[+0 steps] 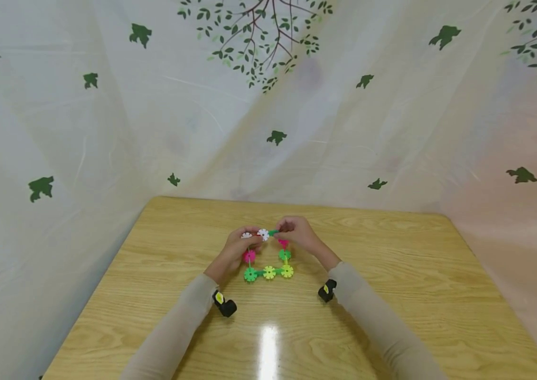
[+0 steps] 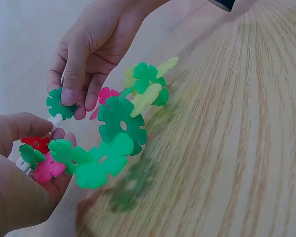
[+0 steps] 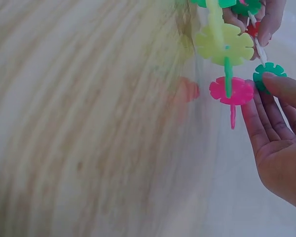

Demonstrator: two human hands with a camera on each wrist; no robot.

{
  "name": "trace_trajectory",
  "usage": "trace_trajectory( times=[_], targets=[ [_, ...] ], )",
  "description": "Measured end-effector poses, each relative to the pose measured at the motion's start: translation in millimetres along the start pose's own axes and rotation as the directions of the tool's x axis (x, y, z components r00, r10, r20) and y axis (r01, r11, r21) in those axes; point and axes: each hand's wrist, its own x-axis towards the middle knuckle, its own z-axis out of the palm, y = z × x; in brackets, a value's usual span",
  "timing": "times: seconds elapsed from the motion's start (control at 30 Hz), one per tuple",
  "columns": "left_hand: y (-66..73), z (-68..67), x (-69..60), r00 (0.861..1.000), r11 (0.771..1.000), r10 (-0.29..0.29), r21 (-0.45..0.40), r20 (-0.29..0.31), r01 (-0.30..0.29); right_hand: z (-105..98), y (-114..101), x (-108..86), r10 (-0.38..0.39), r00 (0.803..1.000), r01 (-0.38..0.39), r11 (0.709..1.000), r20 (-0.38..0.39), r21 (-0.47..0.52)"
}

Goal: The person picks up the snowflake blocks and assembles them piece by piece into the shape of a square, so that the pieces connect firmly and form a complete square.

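Note:
A chain of interlocking flower-shaped plastic discs point(image 1: 269, 273) forms a rough square frame between both hands, in green, yellow, pink, red and white. My left hand point(image 1: 234, 248) holds its far left part, thumb and fingers around the red disc point(image 2: 35, 143) and the white disc point(image 1: 262, 235). Joined to that white disc is a green disc point(image 3: 270, 74), which my right hand point(image 1: 303, 235) pinches between thumb and fingers. Close beside the right fingers is a pink disc point(image 3: 232, 91) at the end of the right side; whether it joins the green disc is hard to tell.
A wood-grain table point(image 1: 154, 295) lies under the hands, with a bright reflection near its front. Behind it hangs a pale cloth point(image 1: 230, 158) printed with leaves and green bird shapes. Small black cameras point(image 1: 224, 304) are worn on both wrists.

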Motion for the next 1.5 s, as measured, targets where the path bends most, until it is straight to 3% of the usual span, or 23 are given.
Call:
trace_trajectory(
  times=[0.33, 0.53, 1.2, 1.5],
  targets=[
    [1.2, 3.3, -1.5, 1.0, 0.999, 0.026, -0.034, -0.002, -0.026, -1.4, -5.0, -1.0, -0.031, 0.999, 0.032, 0.997, 0.019, -0.066],
    [1.0, 4.4, -1.0, 0.999, 0.999, 0.051, -0.011, -0.004, -0.051, -3.0, -8.7, -3.2, -0.05, 0.998, 0.055, 0.992, 0.039, -0.115],
    [4.3, 5.0, -3.4, 0.995, 0.995, 0.086, 0.048, 0.056, -0.089, -3.7, -7.8, -3.7, -0.05, 0.997, 0.055, 0.995, 0.064, -0.081],
    [2.7, 4.3, -1.7, 0.995, 0.996, 0.074, 0.046, 0.062, -0.077, -3.4, -9.2, -3.5, -0.064, 0.996, 0.071, 0.989, 0.06, -0.128]
  ],
)
